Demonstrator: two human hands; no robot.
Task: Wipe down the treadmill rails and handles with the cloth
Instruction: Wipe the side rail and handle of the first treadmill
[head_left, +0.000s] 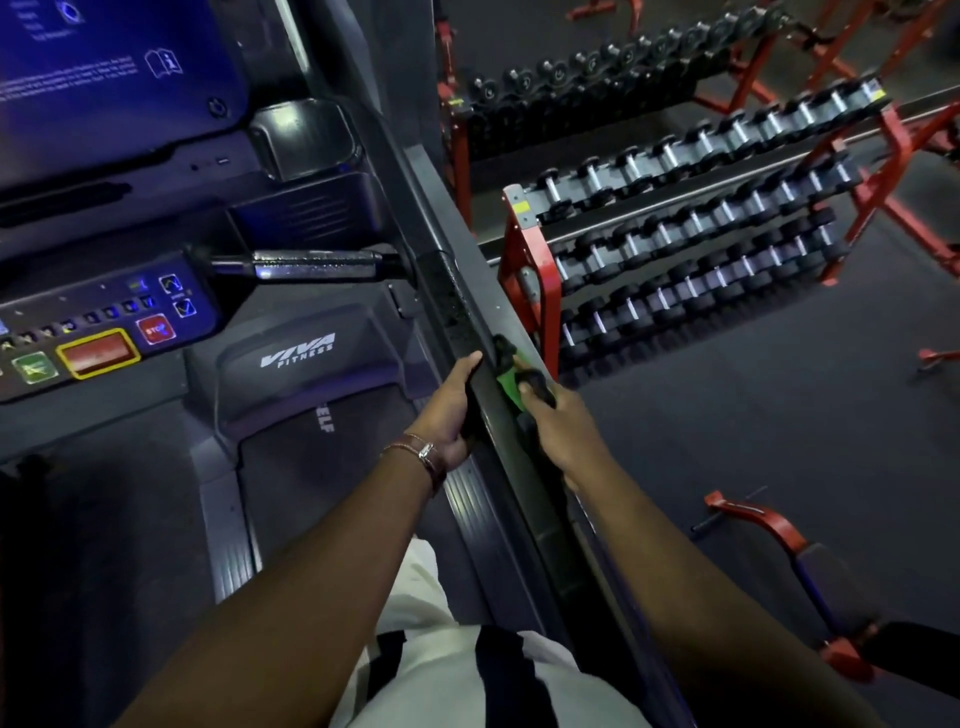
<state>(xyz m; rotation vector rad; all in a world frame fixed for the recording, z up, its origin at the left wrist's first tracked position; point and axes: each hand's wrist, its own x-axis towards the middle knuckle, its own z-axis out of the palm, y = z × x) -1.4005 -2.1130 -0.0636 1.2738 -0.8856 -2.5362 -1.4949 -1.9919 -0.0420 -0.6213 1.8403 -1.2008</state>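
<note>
The treadmill's right side rail (470, 332) runs diagonally down the middle of the view, and both hands sit on it. The left hand (449, 410) is on the belt side of the rail, fingers curled round its inner edge and gripping it; a bracelet (423, 451) circles that wrist. The right hand (553, 421) is on the outer side of the rail, fingers bent round a green cloth (509, 382) and pressing it against the rail's top and outer edge. The cloth lies bunched just ahead of the right hand's knuckles, level with the left hand's fingertips across the rail.

On the belt side of the rail, the motor cover (298, 358) reads VIVA FITNESS, with the dark belt (306, 483) below it. Further up that side, a shiny cross handle (317, 264) meets the rail, beside the console (98, 332) with its lit buttons and a blue screen (104, 73) above. Beyond the rail's outer side stand red dumbbell racks (691, 208) on dark flooring
</note>
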